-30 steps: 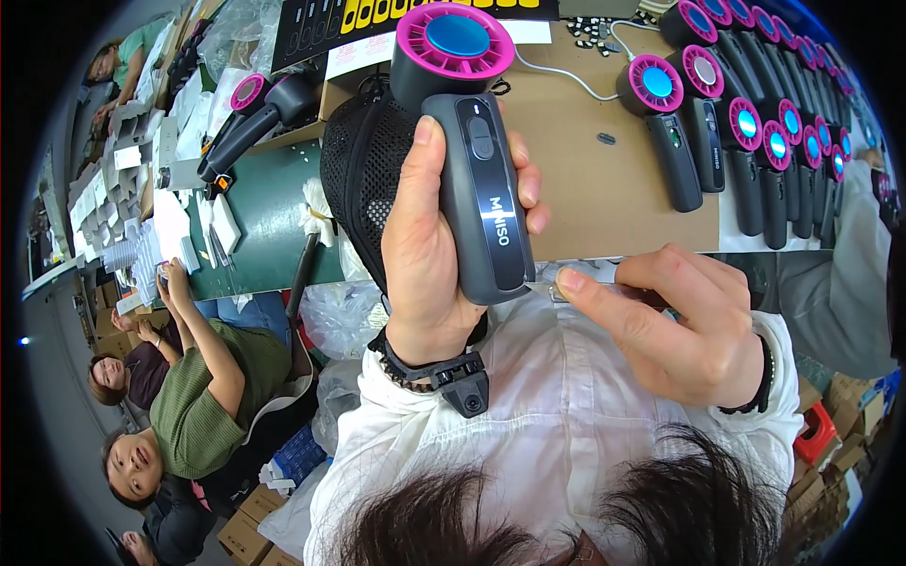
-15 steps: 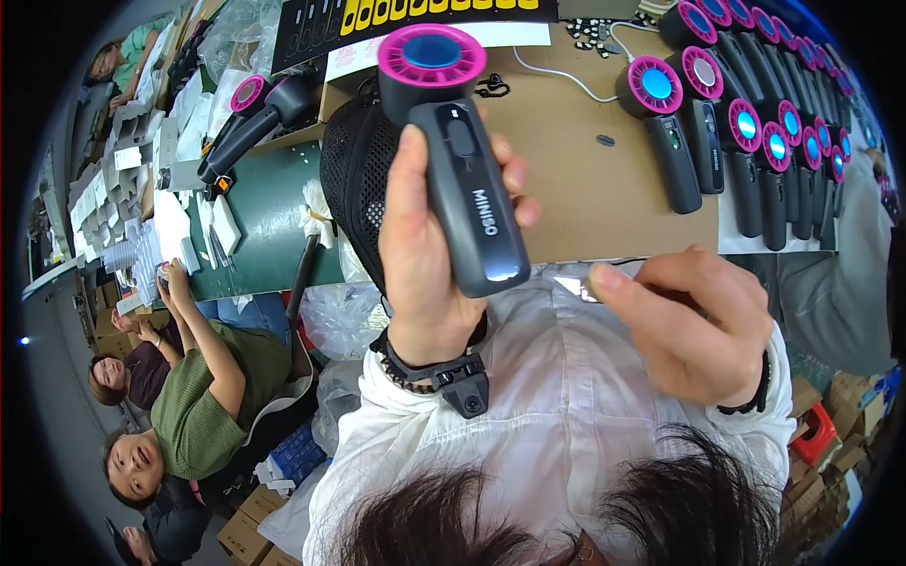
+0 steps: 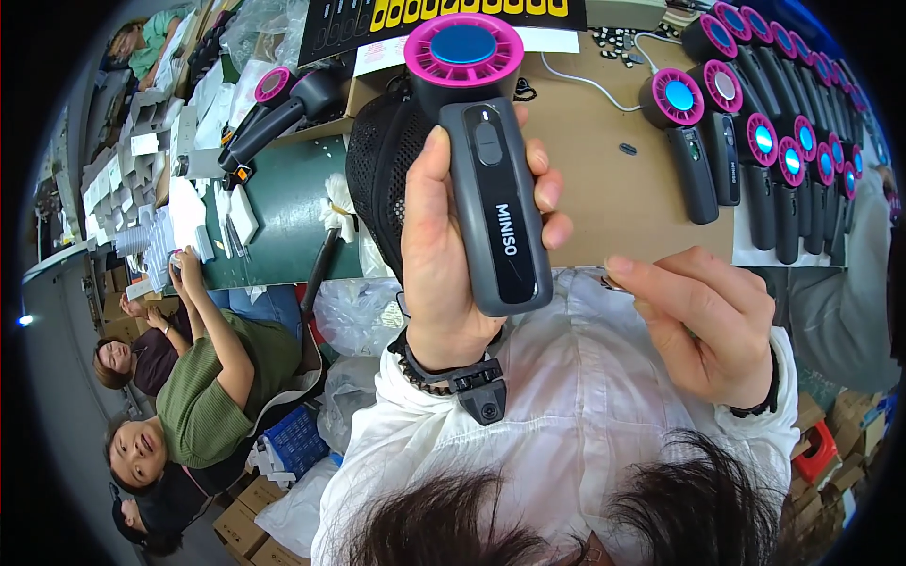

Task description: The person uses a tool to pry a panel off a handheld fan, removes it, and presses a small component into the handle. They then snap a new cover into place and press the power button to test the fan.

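My left hand is closed around the dark grey handle of a handheld fan. The fan stands head up, its pink slotted ring and blue centre turned toward the far side, with the glossy black front panel and a switch facing me. To its right, my right hand pinches a small thin shiny piece between thumb and forefinger, apart from the fan. The piece is seen nearly edge-on, and its kind is hard to make out. Behind my left hand lies a black mesh bag.
Several similar fans stand in rows at the right; one shows its inside, near a white cable. A small dark part lies on the brown board. More fans lie left. A co-worker in green sits at the left.
The view has shifted, so the scene sits further right. The fan's handle is a little more upright in my left hand. The small piece has turned from its silvery face to nearly edge-on.
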